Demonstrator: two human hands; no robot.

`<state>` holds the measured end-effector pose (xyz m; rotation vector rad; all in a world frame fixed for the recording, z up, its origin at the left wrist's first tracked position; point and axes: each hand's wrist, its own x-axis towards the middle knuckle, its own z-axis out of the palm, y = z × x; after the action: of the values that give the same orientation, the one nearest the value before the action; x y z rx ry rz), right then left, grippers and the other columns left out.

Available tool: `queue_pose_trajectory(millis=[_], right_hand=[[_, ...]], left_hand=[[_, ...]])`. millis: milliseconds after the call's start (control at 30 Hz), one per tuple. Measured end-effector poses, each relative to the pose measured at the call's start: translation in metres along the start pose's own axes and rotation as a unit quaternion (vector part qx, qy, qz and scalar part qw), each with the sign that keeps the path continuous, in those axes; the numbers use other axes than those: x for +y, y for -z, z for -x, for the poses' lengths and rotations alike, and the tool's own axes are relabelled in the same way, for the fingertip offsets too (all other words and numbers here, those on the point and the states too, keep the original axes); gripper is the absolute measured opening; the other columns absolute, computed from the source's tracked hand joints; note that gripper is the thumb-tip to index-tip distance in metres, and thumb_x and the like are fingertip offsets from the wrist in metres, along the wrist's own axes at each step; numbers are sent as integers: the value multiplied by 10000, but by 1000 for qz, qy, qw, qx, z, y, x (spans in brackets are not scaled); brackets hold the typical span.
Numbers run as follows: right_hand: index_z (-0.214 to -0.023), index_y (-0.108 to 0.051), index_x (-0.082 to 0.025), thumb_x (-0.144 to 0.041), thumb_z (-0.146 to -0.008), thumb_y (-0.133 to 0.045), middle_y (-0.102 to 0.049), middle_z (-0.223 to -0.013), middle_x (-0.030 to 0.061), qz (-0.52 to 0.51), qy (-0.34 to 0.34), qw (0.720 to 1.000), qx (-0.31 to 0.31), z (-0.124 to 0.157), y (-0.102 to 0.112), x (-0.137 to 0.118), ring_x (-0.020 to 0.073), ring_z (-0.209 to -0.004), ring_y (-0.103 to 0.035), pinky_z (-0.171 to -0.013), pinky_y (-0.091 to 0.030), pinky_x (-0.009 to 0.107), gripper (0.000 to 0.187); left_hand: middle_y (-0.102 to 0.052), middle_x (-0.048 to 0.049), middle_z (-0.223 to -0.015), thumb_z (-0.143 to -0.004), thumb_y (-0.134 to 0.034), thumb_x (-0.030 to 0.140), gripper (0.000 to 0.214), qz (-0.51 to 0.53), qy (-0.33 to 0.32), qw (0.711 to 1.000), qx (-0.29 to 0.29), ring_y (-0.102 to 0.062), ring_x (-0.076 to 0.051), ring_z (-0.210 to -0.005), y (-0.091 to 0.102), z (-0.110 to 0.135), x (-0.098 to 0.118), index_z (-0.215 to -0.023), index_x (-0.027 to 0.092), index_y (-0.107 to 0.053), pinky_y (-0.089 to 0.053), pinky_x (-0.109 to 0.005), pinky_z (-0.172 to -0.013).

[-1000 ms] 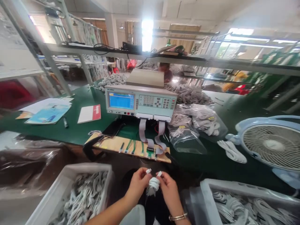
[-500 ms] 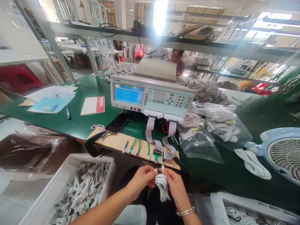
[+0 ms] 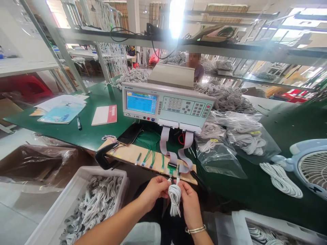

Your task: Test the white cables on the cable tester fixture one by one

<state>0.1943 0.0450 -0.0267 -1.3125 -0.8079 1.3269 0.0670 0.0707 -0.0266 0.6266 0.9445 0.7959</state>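
A coiled white cable [image 3: 174, 200] hangs between my two hands at the front edge of the wooden board [image 3: 130, 156]. My left hand [image 3: 158, 189] pinches one cable end close to the small green circuit board [image 3: 171, 169]. With closed fingers, my right hand [image 3: 188, 194] grips the other end, a white connector that meets a socket at the board's edge. Whether either plug is fully seated I cannot tell. Grey ribbon cables [image 3: 165, 139] run from the board up to the tester [image 3: 168, 102], whose blue screen is lit.
A white bin [image 3: 51, 217] of coiled cables stands at lower left, another bin [image 3: 240, 221] at lower right. Bagged cables [image 3: 245, 141], a loose coil [image 3: 281, 179] and a fan [image 3: 311, 166] lie right. A black clamp [image 3: 102, 158] grips the board. Behind the tester sits a person [image 3: 198, 69].
My left hand has brought its cable end up to the small circuit board. The coil has shifted slightly up and left, and the whole view has turned a little.
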Motion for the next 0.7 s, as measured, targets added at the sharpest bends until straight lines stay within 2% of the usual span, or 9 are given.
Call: queue_pose_trajectory(millis=[100,233,433,700], right_hand=[[-896,-617,-145,-380,-660,-592,-624,-670,19,54,20,998,-14,3,8,-5,144,-576,-519,-535,-415,226,334],[-877,-619,-144,-421,-679,-553,-595,-602,3,89,21,996,-7,10,16,-5,121,-486,-470,-429,-362,202,347],[-899,-596,-148,-382,-700,-550,-529,-516,-34,51,10,999,-12,15,19,7,87,-434,-411,-383,-326,184,311],[-835,-601,-165,-400,-666,-577,-520,-489,-46,36,-2,999,-17,16,19,5,97,-432,-434,-378,-346,191,290]], left_hand=[[-486,21,-513,-571,-625,355,280,28,-37,998,32,-438,-69,-454,-9,1,-7,-564,140,-446,-358,-202,-468],[-466,29,-516,-578,-625,362,287,88,-82,991,65,-429,-65,-465,-17,3,-17,-562,146,-437,-360,-204,-489],[-484,19,-540,-583,-625,351,268,80,-77,991,69,-439,-69,-482,-18,5,-18,-580,142,-458,-359,-207,-501],[-476,31,-496,-564,-629,329,269,85,-72,990,90,-410,-57,-432,-20,2,-19,-538,153,-426,-327,-192,-454]])
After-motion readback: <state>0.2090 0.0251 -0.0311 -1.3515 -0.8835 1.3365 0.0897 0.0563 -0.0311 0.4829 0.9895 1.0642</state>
